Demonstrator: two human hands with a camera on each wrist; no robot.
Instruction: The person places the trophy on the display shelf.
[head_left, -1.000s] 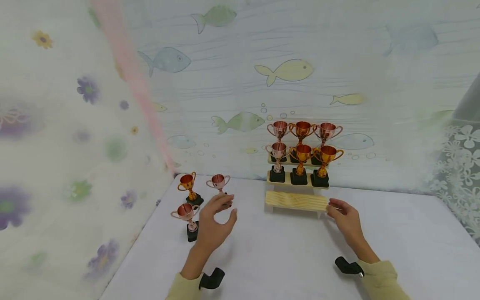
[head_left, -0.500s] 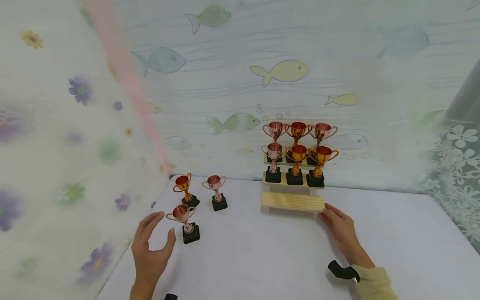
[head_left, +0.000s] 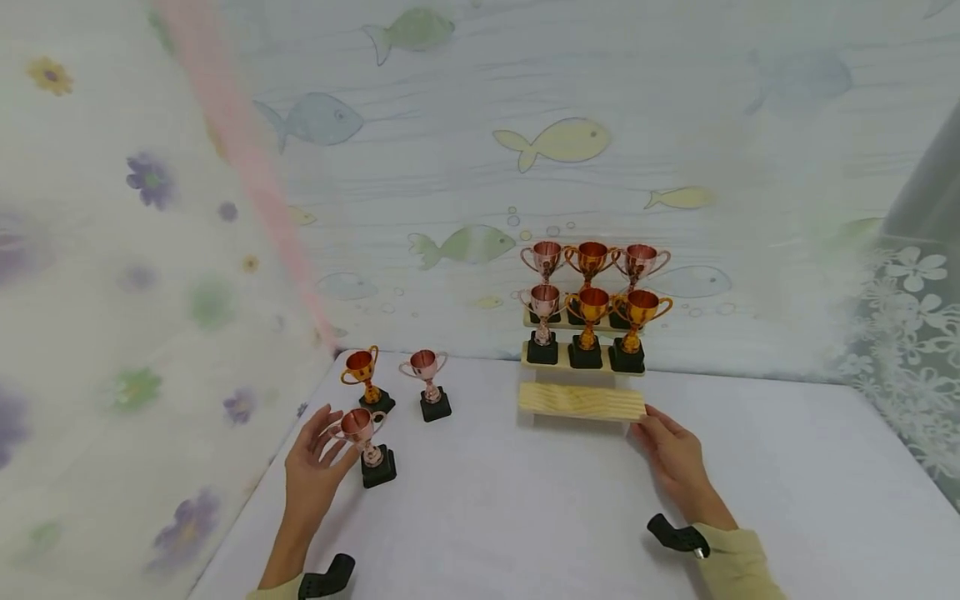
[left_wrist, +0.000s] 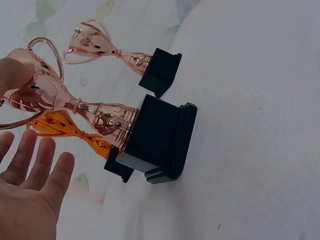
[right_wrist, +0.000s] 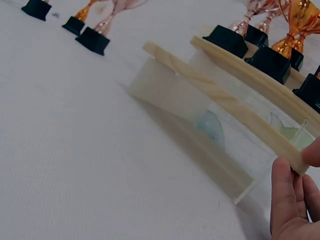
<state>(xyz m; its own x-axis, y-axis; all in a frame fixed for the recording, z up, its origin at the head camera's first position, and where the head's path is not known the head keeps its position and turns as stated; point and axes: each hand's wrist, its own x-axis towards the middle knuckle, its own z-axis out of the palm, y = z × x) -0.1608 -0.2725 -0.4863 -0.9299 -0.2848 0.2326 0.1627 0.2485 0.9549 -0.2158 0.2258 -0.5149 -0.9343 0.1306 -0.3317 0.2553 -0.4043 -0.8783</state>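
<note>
My left hand (head_left: 318, 458) is at the rose-gold trophy cup (head_left: 358, 427) nearest me on the left, thumb and forefinger pinching its bowl by a handle. In the left wrist view this trophy (left_wrist: 107, 117) has a black base, and the other fingers (left_wrist: 57, 180) are spread apart from it. At the tiered display stand, my right hand (head_left: 675, 458) pinches the right end of the lowest wooden step (head_left: 581, 402). In the right wrist view the thumb lies on top of that step (right_wrist: 225, 102) and fingers (right_wrist: 282, 192) are below it.
Behind the held trophy stand a gold trophy (head_left: 363, 371) and another rose-gold trophy (head_left: 427, 375). Several gold and rose-gold trophies (head_left: 587, 321) fill the two upper steps. Clear side panels (right_wrist: 255, 185) carry the stand. A fish-printed curtain (head_left: 450, 167) hangs behind the white table (head_left: 487, 517).
My left hand has drawn back from the far rose-gold trophy, swung left, then closed in on the nearest one. The right hand stays at the step's end. The view has shifted slightly.
</note>
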